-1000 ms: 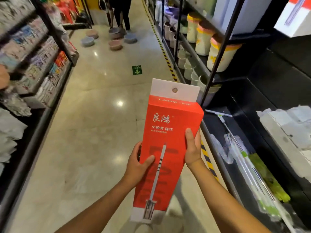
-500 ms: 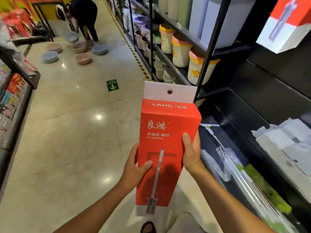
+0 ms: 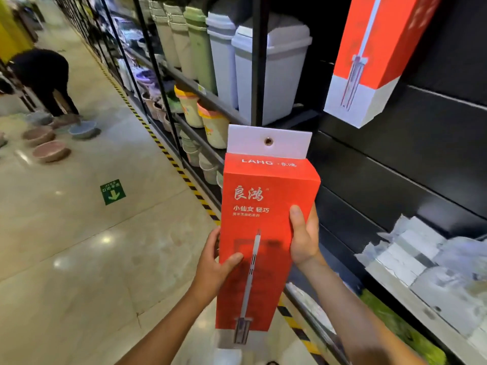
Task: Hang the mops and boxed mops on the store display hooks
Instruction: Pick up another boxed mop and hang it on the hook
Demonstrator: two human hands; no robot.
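Left hand [image 3: 213,270] grips the boxed mop [image 3: 263,233] by its left edge, thumb curled onto the front; right hand [image 3: 303,238] clasps the right edge likewise. The red box stands upright in the aisle before the black display wall [image 3: 395,167]. It reads "LAHG" above white Chinese characters. Its white tab [image 3: 247,138] has a metal eyelet. Another box [image 3: 369,56] hangs upper right.
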